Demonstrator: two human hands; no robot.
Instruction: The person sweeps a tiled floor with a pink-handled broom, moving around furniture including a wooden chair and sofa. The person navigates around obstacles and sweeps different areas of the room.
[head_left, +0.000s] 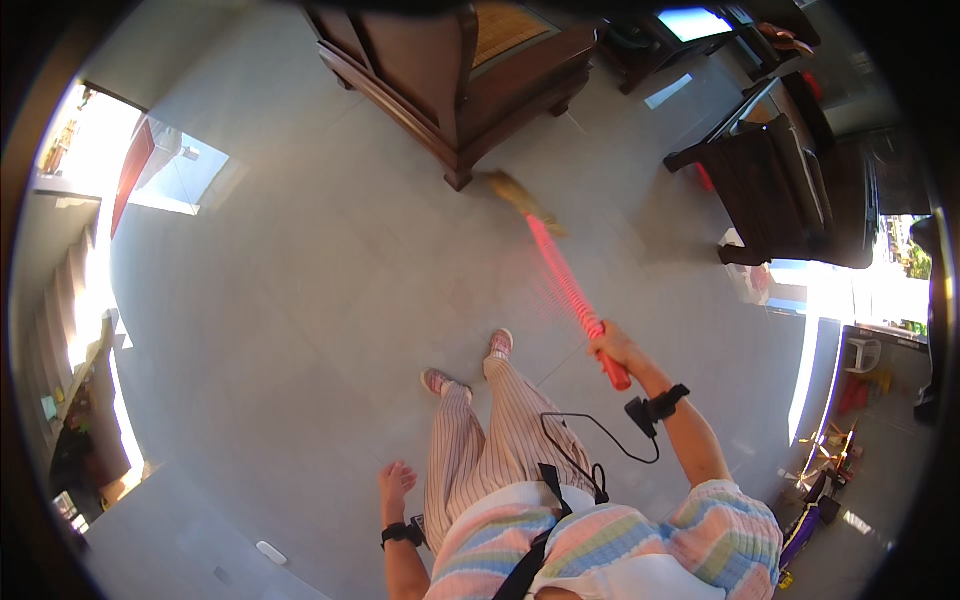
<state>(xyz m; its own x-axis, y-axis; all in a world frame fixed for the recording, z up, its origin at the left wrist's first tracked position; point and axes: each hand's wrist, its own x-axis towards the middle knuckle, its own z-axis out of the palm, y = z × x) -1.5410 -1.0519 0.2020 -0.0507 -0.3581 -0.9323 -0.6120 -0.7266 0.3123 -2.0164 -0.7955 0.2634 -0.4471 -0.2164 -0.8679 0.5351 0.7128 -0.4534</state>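
My right hand (616, 348) is closed around the red handle of a broom (561, 271). The handle runs up and to the left from my fist. Its yellowish-brown bristle head (523, 199), blurred, is at the floor beside the front foot of a dark wooden armchair (459, 166). My left hand (397, 480) hangs by my left thigh with nothing in it, its fingers loosely apart. Both wrists wear black straps, and a black cable (600, 418) loops from the right one towards my waist. Grey floor (337, 262) lies around my feet.
More dark wooden furniture (780, 180) stands at the upper right, near a low cabinet with a bright screen (694, 24). Bright doorways open at left and right. A white plastic stool (862, 354) is beyond the right doorway. Stairs (71, 304) rise at the far left.
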